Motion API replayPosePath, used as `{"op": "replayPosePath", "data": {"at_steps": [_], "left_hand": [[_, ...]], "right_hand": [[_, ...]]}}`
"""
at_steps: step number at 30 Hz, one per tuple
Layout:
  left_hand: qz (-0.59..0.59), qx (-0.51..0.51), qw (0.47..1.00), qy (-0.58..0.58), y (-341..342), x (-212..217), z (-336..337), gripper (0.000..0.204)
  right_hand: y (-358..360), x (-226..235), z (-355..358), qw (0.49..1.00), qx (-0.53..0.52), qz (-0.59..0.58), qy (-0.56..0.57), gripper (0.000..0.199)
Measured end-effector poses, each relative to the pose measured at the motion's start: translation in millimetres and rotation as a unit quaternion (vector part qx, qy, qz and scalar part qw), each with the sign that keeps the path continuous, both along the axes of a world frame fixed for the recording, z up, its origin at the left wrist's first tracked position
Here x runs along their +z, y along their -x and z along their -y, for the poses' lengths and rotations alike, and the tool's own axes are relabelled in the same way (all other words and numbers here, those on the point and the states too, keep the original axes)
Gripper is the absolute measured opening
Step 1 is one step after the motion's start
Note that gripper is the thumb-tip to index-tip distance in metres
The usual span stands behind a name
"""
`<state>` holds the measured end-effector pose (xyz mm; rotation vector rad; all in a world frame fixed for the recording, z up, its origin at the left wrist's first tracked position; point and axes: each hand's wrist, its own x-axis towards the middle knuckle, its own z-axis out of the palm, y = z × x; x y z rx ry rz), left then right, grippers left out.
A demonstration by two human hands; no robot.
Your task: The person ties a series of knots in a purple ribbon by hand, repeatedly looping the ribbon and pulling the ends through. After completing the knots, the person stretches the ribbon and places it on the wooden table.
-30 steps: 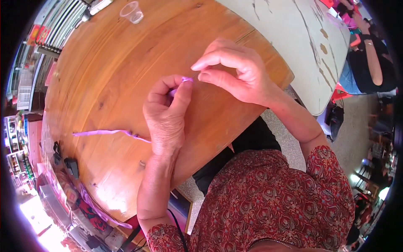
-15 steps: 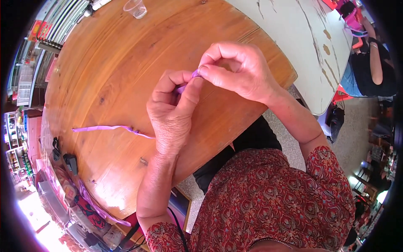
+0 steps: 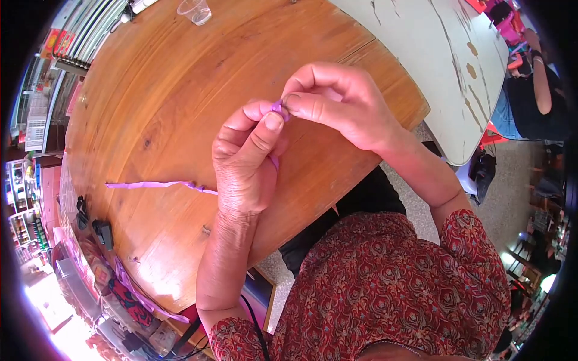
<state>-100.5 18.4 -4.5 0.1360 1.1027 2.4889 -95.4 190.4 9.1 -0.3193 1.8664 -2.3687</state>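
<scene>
Over the wooden table, my left hand [image 3: 248, 150] pinches a purple ribbon [image 3: 279, 109] between thumb and forefinger. A small bunched or knotted part of it sticks up above the thumb tip. My right hand [image 3: 340, 102] meets it there, thumb and forefinger closed on the same purple bit. Part of the ribbon shows by the left palm; the rest inside that hand is hidden. A lilac strip with a small knot [image 3: 191, 185] lies on the tabletop to the left and runs behind my left wrist. Whether it joins the held piece cannot be seen.
The round wooden table [image 3: 174, 120] fills the middle. A clear plastic cup [image 3: 194, 11] lies at its far edge. More purple ribbon [image 3: 129, 283] and a dark clip-like object [image 3: 102, 233] sit at the left edge. A white marbled table [image 3: 427, 66] adjoins at right; a person [image 3: 536, 96] is beyond it.
My left hand has turned, its thumb rising to press against the ribbon's bunched part. The right fingers stay on it, slightly shifted. The strip on the table has barely moved.
</scene>
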Motion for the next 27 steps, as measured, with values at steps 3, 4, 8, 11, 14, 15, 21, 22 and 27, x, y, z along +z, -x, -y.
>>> {"op": "replayPosePath", "data": {"at_steps": [3,4,8,11,14,15,21,22,27], "left_hand": [[-0.007,0.002,1.0,-0.005,-0.1,-0.9,-1.1,0.009],[-0.013,0.005,1.0,-0.008,0.0,-0.8,-2.1,0.009],[-0.018,0.015,1.0,0.0,-1.1,1.1,-1.8,0.009],[-0.013,0.016,1.0,0.018,-0.6,-0.3,-0.6,0.009],[-0.008,0.024,0.999,0.04,-1.2,2.3,-2.8,0.009],[-0.011,0.032,0.999,0.04,-2.7,3.4,-5.1,0.009],[-0.013,0.012,0.999,0.043,-3.8,0.8,-5.0,0.009],[-0.003,0.022,0.999,0.044,-4.4,1.3,-6.3,0.009],[-0.047,0.006,0.998,0.052,-5.9,5.9,-8.0,0.014]], "right_hand": [[2.2,-7.4,3.3,0.973,-0.081,-0.178,-0.126,0.01],[3.3,-10.0,4.0,0.925,-0.139,-0.294,-0.194,0.013],[2.8,-7.1,2.2,0.877,-0.158,-0.382,-0.246,0.017],[0.9,-7.6,1.7,0.878,-0.153,-0.381,-0.245,0.016],[-0.5,-7.9,-1.4,0.91,-0.114,-0.347,-0.197,0.015],[-0.5,-7.1,-2.7,0.915,-0.105,-0.342,-0.184,0.014],[1.5,-5.7,-7.6,0.916,-0.098,-0.33,-0.204,0.009],[1.5,-5.8,-7.7,0.913,-0.102,-0.337,-0.208,0.008],[-0.5,-9.5,-7.2,0.924,-0.12,-0.324,-0.166,0.009]]}}
